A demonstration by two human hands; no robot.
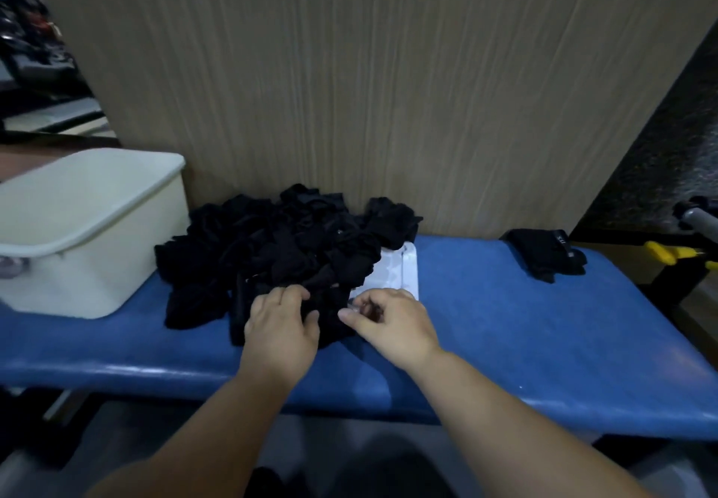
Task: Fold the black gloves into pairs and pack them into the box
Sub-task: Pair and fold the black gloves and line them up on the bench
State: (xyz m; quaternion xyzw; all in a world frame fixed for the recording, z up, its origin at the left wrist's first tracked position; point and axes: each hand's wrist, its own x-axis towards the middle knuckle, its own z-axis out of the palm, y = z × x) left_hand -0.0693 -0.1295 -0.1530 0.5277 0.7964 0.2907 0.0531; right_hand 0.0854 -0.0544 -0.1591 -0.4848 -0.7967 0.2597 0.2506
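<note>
A heap of black gloves [279,248] lies on the blue padded bench [505,322], against the wooden wall. My left hand [281,326] grips black fabric at the heap's near edge, fingers curled into it. My right hand [388,322] is just to its right, fingers curled and pinching the same dark cloth beside a white lid [406,276] that lies partly under the heap. A cream plastic box [89,233] stands at the bench's left end, its inside hidden. A separate pair of black gloves [546,254] lies at the far right of the bench.
The wooden panel wall [369,89] rises right behind the bench. A metal handle [699,219] and yellow parts [668,252] stick out past the bench's right end. Bare blue padding stretches between the heap and the lone pair.
</note>
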